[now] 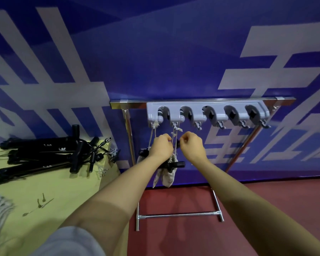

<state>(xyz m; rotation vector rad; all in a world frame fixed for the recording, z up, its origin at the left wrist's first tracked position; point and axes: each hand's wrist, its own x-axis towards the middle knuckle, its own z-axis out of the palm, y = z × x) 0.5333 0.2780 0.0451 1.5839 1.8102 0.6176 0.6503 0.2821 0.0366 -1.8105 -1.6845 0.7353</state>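
Item: cord (175,134), pale and knotted, hung from the second hook of the grey holder rack (207,111); it runs down between the two hands to a cream cloth bundle (169,175) with a black handle (177,165) across it, hanging just above the floor (266,200).
Left hand (161,147): raised to the cord below the hook; grip closed, fingers curled round the cord at its right edge.
Right hand (192,145): level with the left, just beside the cord; grip drawn together, thumb and forefinger pinched; whether they hold the cord cannot be told.
Second cord (153,133): on the first hook, left of the hands, leading down behind the left wrist.
Rack: five rounded clamps in a row, fixed to a chrome stand (179,215) that stands on the red floor against a blue wall (155,61) with large white characters.
Tabletop (54,191): yellow-green, to the left; carries a pile of black handles (44,156) with cords at their ends; a few small metal pieces (39,204) nearer the person.
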